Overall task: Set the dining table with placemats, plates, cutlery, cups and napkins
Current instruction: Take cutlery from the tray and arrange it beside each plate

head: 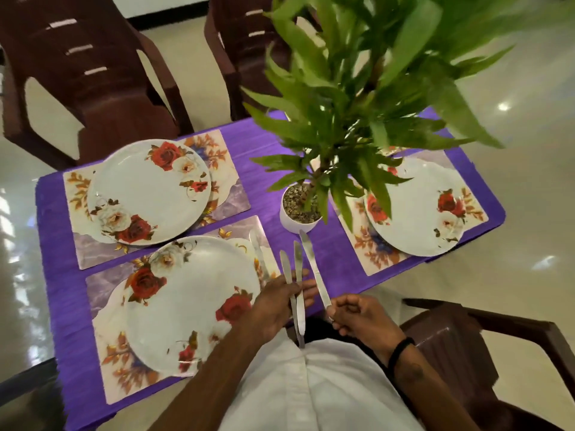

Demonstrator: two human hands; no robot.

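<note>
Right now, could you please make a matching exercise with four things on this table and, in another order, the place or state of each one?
Column one:
1. pair of knives
2. single knife
3. fourth knife
4. white plant pot

Column two:
A. lying on the placemat beside the nearest plate
B. standing on the purple tablecloth between the place settings
C. held in the right hand
D. held together in the left hand

Pairs: 1-D, 2-C, 3-A, 4-B
</note>
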